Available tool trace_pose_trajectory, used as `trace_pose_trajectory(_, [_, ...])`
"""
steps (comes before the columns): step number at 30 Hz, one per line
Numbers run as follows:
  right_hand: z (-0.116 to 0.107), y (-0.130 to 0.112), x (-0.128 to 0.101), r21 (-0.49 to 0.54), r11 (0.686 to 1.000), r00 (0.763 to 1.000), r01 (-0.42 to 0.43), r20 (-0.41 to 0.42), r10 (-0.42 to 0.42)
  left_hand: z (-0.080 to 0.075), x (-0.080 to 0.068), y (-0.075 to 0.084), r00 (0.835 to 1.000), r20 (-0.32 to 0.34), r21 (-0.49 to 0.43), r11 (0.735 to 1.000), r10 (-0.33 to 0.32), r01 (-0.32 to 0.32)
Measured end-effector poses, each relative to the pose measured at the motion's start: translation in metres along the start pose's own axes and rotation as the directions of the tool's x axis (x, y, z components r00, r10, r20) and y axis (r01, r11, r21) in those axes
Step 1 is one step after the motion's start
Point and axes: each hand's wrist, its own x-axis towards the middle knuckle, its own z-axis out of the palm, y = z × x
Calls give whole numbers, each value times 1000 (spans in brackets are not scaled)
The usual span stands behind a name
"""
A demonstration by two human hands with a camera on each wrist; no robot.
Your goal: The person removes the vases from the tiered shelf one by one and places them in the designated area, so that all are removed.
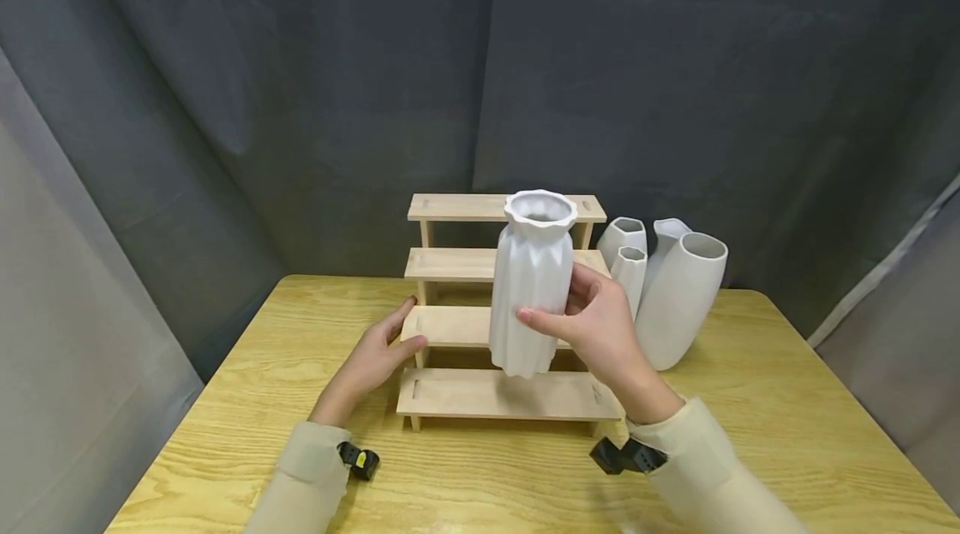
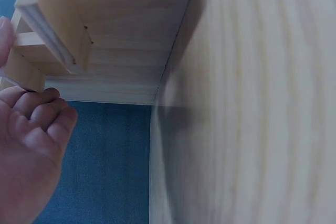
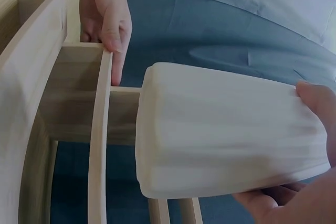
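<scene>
A fluted white vase (image 1: 531,284) with a scalloped rim is upright in front of a tiered wooden stand (image 1: 450,394). My right hand (image 1: 606,330) grips the vase from its right side, thumb across the front and fingers behind. In the right wrist view the underside of the vase (image 3: 220,129) overlaps the stand's boards. My left hand (image 1: 372,363) holds the left end of the stand's second-lowest step, thumb at its front edge. In the left wrist view the fingers of that hand (image 2: 31,145) curl at the board's end beside the stand's side pieces (image 2: 52,19).
Several other white vases stand close together right of the stand, among them a large smooth one (image 1: 678,301) and a narrow one (image 1: 630,270). Everything rests on a wood-grain table (image 1: 765,401). A dark grey curtain (image 1: 337,101) hangs behind.
</scene>
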Motion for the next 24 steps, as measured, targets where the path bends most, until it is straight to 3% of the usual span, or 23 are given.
trace_pose_trajectory(24, [-18, -3, -28, -52, 997, 997, -58, -44, 56, -2, -1, 2, 1000, -14, 28, 1000, 13, -13])
